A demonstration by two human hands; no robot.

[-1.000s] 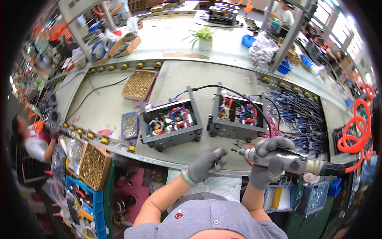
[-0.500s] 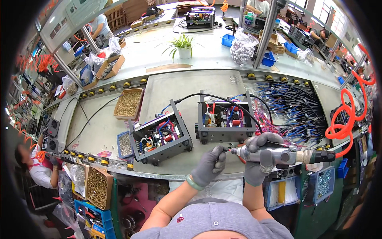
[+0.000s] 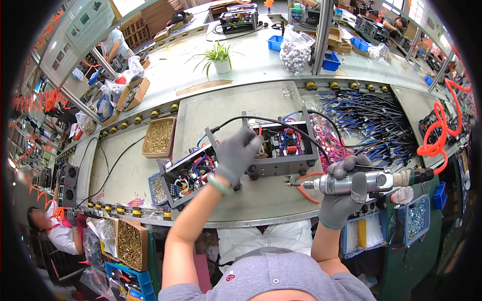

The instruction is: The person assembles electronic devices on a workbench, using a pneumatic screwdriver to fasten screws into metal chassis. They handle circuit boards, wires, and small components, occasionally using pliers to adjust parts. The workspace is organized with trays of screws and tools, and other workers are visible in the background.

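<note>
Long grey workbench [image 3: 226, 108] on an assembly line, factory hall behind with more benches, a potted plant [image 3: 219, 56] at 12 o'clock, a tray of brass screws [image 3: 158, 136] at 10 o'clock, blue wire bundles [image 3: 374, 118] at 2 o'clock. Right hand [image 3: 346, 193], grey glove, clenched around a pneumatic screwdriver [image 3: 361, 181]; long axis horizontal, bit pointing to 9 o'clock, orange coiled hose [image 3: 442, 128] at its 3 o'clock end. Left hand [image 3: 236, 155], gloved, fingers curled onto the open grey chassis [image 3: 278, 150] at centre; whether it grips, cannot tell. A second open chassis [image 3: 188, 173] lies just beside, at 8 o'clock.
</note>
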